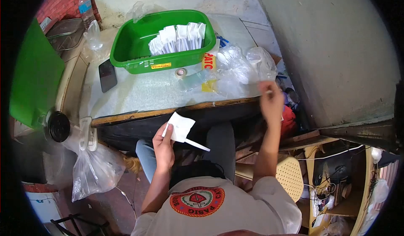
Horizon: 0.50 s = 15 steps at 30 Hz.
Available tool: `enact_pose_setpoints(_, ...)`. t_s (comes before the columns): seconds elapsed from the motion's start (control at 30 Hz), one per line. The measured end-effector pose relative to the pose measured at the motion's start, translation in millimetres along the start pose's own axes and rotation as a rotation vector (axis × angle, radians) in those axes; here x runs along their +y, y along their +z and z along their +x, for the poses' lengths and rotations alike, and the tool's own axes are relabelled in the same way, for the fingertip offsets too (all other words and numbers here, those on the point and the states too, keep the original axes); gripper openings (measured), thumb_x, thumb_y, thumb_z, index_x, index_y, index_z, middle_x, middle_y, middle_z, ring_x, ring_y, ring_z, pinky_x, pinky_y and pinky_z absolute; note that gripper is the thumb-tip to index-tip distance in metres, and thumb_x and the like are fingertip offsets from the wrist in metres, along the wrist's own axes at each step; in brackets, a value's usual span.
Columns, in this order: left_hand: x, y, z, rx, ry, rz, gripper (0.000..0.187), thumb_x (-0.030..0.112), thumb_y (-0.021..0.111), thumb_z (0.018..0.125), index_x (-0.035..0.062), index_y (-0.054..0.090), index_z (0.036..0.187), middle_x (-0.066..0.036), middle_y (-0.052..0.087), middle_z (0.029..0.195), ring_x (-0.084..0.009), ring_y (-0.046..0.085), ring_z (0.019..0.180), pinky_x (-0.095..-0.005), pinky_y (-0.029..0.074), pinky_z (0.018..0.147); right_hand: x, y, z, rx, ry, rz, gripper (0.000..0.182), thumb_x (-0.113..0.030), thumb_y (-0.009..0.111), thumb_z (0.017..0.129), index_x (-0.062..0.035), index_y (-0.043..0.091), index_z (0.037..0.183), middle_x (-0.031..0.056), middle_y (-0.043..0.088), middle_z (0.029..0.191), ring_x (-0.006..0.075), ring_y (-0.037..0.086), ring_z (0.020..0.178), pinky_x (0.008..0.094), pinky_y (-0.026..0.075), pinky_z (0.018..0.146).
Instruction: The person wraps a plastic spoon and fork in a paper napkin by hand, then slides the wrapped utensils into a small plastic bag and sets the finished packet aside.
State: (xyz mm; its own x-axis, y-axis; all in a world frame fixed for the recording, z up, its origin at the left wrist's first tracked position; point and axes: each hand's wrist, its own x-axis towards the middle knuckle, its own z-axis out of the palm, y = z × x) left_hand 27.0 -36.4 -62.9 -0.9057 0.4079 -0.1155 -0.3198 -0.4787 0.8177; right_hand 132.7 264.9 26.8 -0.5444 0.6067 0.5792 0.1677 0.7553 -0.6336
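Pinching a paper napkin [180,125] and white utensil [198,145] together in the left hand [164,149] before the table [136,91], holding the right hand [271,101], grip unclear, near plastic bags [261,64], seemingly needing steady left-hand pressure.

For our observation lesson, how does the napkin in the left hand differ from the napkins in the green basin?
The held napkin is single; the basin napkins are bunched together, overlapping. The held napkin is gripped by the left hand; the basin napkins rest inside the green basin. Both are white.
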Motion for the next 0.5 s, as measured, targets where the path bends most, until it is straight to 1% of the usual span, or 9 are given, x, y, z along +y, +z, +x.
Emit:
enact_pose_setpoints(0.07,-5,-12,-3,0.070,-0.032,0.017,0.027,0.015,0.057,0.097,-0.0048,0.061,0.116,-0.007,0.068,0.103,-0.0110,0.064,0.090,-0.0244,0.050,0.080,56,-6,46,0.211,-0.036,0.006,0.012,-0.009,0.057,0.091,-0.0021,0.065,0.097,0.0129,0.070,0.088,0.0235,0.068,0.079,0.0329,0.051,0.069)
enact_pose_setpoints(0.13,-10,-19,-8,0.074,-0.043,0.014,0.028,0.015,0.057,0.097,-0.0046,0.061,0.116,-0.008,0.067,0.103,-0.0115,0.064,0.091,-0.0249,0.050,0.081,105,-6,86,0.130,0.011,-0.185,0.012,-0.007,0.058,0.087,-0.0022,0.067,0.093,0.0164,0.069,0.088,0.0303,0.069,0.082,0.0363,0.052,0.073)
enact_pose_setpoints(0.17,-10,-20,-9,0.082,-0.056,0.031,0.028,0.015,0.057,0.097,-0.0045,0.061,0.116,-0.008,0.068,0.103,-0.0116,0.064,0.091,-0.0249,0.050,0.081,126,-4,99,0.131,0.009,-0.184,0.012,-0.007,0.058,0.087,-0.0022,0.067,0.093,0.0164,0.069,0.088,0.0303,0.069,0.082,0.0363,0.052,0.073)
enact_pose_setpoints(0.23,-12,-22,-11,0.091,-0.063,0.043,0.028,0.015,0.057,0.097,-0.0045,0.061,0.116,-0.008,0.068,0.103,-0.0118,0.064,0.091,-0.0249,0.051,0.081,150,2,118,-0.292,0.083,-0.319,0.014,-0.002,0.057,0.080,0.0017,0.065,0.090,0.0164,0.068,0.078,0.0232,0.068,0.075,0.0358,0.052,0.067)
enact_pose_setpoints(0.27,-14,-24,-12,0.086,-0.064,0.036,0.028,0.015,0.057,0.097,-0.0045,0.061,0.116,-0.008,0.068,0.103,-0.0117,0.064,0.090,-0.0249,0.050,0.081,154,5,124,-0.292,0.079,-0.318,0.014,-0.002,0.057,0.080,0.0017,0.065,0.090,0.0164,0.068,0.078,0.0232,0.068,0.075,0.0358,0.052,0.067)
enact_pose_setpoints(0.33,-16,-26,-13,0.082,-0.063,0.027,0.028,0.016,0.057,0.097,-0.0045,0.061,0.116,-0.008,0.068,0.103,-0.0117,0.064,0.090,-0.0248,0.050,0.080,156,10,132,-0.547,0.114,-0.499,0.017,-0.013,0.063,0.073,-0.0022,0.070,0.083,0.0198,0.068,0.084,0.0339,0.068,0.084,0.0415,0.052,0.077)
enact_pose_setpoints(0.37,-16,-26,-13,0.080,-0.062,0.035,0.028,0.016,0.056,0.097,-0.0046,0.061,0.116,-0.008,0.068,0.103,-0.0117,0.064,0.090,-0.0249,0.050,0.080,157,15,135,-0.547,0.111,-0.498,0.017,-0.013,0.063,0.073,-0.0022,0.070,0.083,0.0198,0.068,0.084,0.0339,0.068,0.084,0.0415,0.052,0.077)
enact_pose_setpoints(0.43,-17,-27,-13,0.077,-0.063,0.045,0.028,0.016,0.056,0.097,-0.0046,0.061,0.116,-0.008,0.068,0.103,-0.0117,0.064,0.090,-0.0250,0.050,0.080,163,23,138,-0.609,0.038,-0.593,0.028,-0.017,0.066,0.068,0.0020,0.066,0.089,0.0225,0.068,0.087,0.0352,0.067,0.081,0.0414,0.052,0.073)
enact_pose_setpoints(0.5,-17,-29,-13,0.072,-0.073,0.056,0.029,0.017,0.056,0.097,-0.0046,0.061,0.116,-0.008,0.068,0.102,-0.0119,0.064,0.090,-0.0252,0.050,0.081,167,27,139,-0.589,0.048,-0.580,0.031,-0.019,0.067,0.068,0.0029,0.066,0.090,0.0238,0.068,0.091,0.0369,0.066,0.084,0.0417,0.052,0.074)
